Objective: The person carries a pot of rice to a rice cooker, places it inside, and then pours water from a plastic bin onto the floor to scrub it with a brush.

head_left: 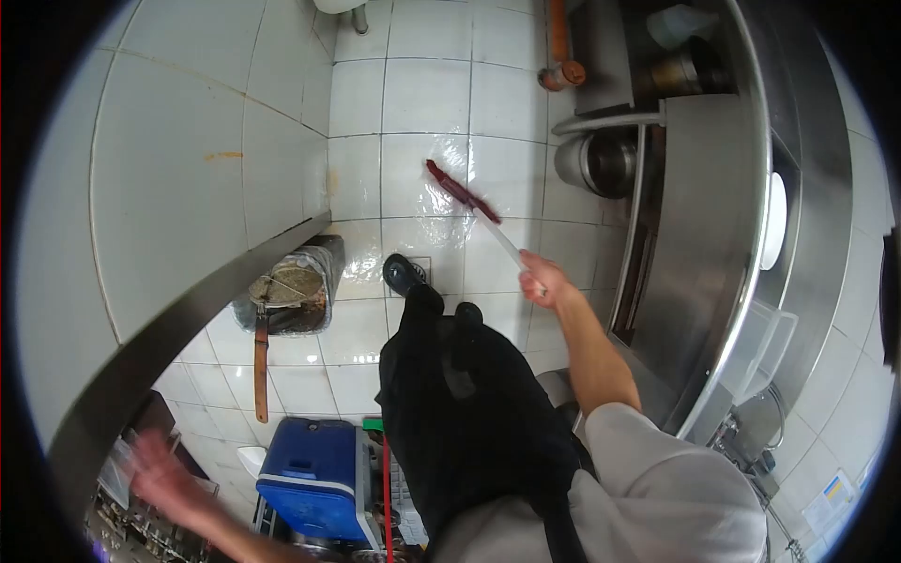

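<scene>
A floor brush (460,192) with a dark red head lies against the wet white floor tiles (422,103). Its pale handle slants toward me, and my right hand (544,280) is wrapped round the upper end. At the lower left, my left hand (155,471) is blurred by motion, stretched out beside a clear plastic item and a rack of small things; whether it touches them cannot be made out. My black shoe (401,274) stands by a floor drain (420,268).
A steel counter (699,235) with a shelf and pots (601,164) runs along the right. On the left are a tiled wall, a metal ledge and a container with a wooden-handled strainer (291,284). A blue cooler (310,474) stands low, beside a red pole (387,497).
</scene>
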{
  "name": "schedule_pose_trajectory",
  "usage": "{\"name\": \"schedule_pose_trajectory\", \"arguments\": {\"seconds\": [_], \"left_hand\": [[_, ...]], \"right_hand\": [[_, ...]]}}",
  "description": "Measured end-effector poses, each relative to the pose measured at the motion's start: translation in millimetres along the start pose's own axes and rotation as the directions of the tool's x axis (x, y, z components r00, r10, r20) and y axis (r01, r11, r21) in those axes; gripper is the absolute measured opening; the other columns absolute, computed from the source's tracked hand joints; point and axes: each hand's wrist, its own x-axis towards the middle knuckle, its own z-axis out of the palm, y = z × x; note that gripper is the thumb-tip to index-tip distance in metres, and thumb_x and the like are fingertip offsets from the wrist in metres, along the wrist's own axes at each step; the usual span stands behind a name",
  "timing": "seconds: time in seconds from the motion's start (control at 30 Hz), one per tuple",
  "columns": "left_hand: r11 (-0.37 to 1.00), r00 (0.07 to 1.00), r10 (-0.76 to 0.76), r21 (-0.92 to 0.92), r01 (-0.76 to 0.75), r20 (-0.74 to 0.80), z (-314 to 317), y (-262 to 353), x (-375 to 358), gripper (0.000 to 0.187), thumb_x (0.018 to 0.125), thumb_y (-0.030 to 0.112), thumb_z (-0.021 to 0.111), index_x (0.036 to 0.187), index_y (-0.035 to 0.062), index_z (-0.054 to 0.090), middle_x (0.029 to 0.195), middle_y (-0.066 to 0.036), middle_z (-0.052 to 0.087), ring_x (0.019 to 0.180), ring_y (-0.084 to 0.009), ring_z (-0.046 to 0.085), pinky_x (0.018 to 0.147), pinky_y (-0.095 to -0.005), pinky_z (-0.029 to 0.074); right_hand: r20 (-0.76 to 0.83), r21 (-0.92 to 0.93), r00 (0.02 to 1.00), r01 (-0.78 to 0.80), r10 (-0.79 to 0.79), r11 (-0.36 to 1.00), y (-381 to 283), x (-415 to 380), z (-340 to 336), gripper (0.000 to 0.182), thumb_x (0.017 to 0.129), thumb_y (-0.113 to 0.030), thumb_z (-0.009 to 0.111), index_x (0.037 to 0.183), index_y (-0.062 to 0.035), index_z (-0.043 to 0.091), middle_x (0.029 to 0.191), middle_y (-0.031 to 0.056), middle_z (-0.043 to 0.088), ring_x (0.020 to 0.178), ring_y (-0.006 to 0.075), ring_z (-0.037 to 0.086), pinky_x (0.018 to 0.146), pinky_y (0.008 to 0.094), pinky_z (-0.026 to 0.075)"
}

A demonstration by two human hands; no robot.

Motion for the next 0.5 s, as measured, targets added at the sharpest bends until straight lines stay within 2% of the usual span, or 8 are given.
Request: {"name": "schedule_pose_trajectory", "arguments": {"seconds": [0.03,0.1,0.17,0.23,0.27,0.37,0.43,0.5], "left_hand": [[0.983,0.983,0.138,-0.103,-0.151,-0.123,-30.0,41.1,51.1,0.064,0.098,0.038,0.044,0.149,0.0063,0.023,0.14,-0.02,0.047,0.133,-0.0375,0.04,0.112,-0.0521,0.026],[0.914,0.911,0.385,0.201,-0.353,-0.149,-42.3,166.1,74.0,0.061,0.095,0.04,0.05,0.143,0.01,0.028,0.145,-0.015,0.027,0.133,-0.0297,0.029,0.108,-0.0462,0.028],[0.629,0.645,0.764,0.208,-0.749,0.014,-32.5,244.3,95.0,0.086,0.09,0.042,0.062,0.153,0.0235,0.006,0.16,-0.009,-0.003,0.147,-0.0298,0.0,0.118,-0.0483,0.006],[0.633,0.637,0.771,0.106,-0.767,0.008,-23.7,288.1,103.5,0.088,0.091,0.045,0.06,0.153,0.027,0.002,0.16,-0.007,-0.004,0.147,-0.0302,-0.003,0.118,-0.0468,0.001],[0.566,0.574,0.816,0.292,-0.771,-0.065,-12.9,296.4,106.9,0.081,0.091,0.049,0.056,0.152,0.0237,0.009,0.16,-0.01,-0.001,0.147,-0.0312,-0.001,0.117,-0.0498,0.003],[0.427,0.377,0.896,0.693,-0.581,-0.236,6.5,316.7,127.2,0.073,0.093,0.055,0.049,0.148,0.0138,0.027,0.155,-0.017,0.01,0.143,-0.0339,0.01,0.114,-0.0548,0.011],[0.551,0.388,0.832,0.673,-0.494,-0.397,50.1,316.3,105.6,0.071,0.092,0.053,0.051,0.144,0.0074,0.032,0.149,-0.022,0.022,0.138,-0.0356,0.021,0.112,-0.0526,0.018],[0.634,0.396,0.773,0.636,-0.44,-0.496,77.4,316.2,91.3,0.071,0.092,0.05,0.053,0.14,0.001,0.038,0.143,-0.026,0.034,0.132,-0.0373,0.033,0.11,-0.0504,0.025]], "right_hand": [[-0.002,-0.034,1.0,0.022,-0.022,0.999,-5.6,-30.3,-14.6,0.033,0.1,-0.038,0.043,0.128,-0.0207,0.046,0.06,0.0005,0.044,0.041,0.01,0.038,0.032,0.028,0.031],[-0.04,-0.017,0.995,0.092,-0.092,0.996,-11.2,-47.0,-40.6,0.035,0.1,-0.037,0.043,0.131,-0.0219,0.043,0.059,0.0003,0.044,0.041,0.0097,0.038,0.032,0.0277,0.031],[-0.171,-0.011,0.953,0.252,-0.25,0.968,-6.6,-29.1,-54.4,0.033,0.1,-0.037,0.042,0.129,-0.0216,0.044,0.057,0.0004,0.043,0.04,0.0104,0.038,0.031,0.0276,0.029],[-0.25,-0.014,0.915,0.324,-0.317,0.946,-20.7,38.0,-61.9,0.032,0.1,-0.039,0.04,0.126,-0.0222,0.049,0.055,0.0002,0.041,0.038,0.0124,0.037,0.032,0.0276,0.03],[-0.248,0.009,0.924,0.302,-0.29,0.953,-26.5,71.9,-66.5,0.035,0.1,-0.041,0.038,0.129,-0.0242,0.05,0.055,-0.0002,0.041,0.037,0.0133,0.037,0.033,0.0274,0.032],[-0.228,-0.173,0.954,0.158,-0.195,0.972,86.7,209.0,-81.8,0.044,0.099,-0.048,0.032,0.087,-0.0157,0.06,0.056,0.0056,0.047,0.039,0.0212,0.044,0.035,0.0392,0.036],[-0.32,-0.383,0.887,0.2,-0.333,0.902,160.8,157.0,-39.9,0.043,0.099,-0.047,0.036,0.133,-0.0233,0.047,0.057,0.006,0.046,0.039,0.0191,0.04,0.035,0.0342,0.034],[0.004,0.081,1.0,-0.012,0.012,0.997,146.3,24.2,-51.5,0.046,0.099,-0.04,0.046,0.143,-0.0307,0.035,0.057,0.0004,0.042,0.04,0.0133,0.036,0.035,0.0285,0.032]]}}
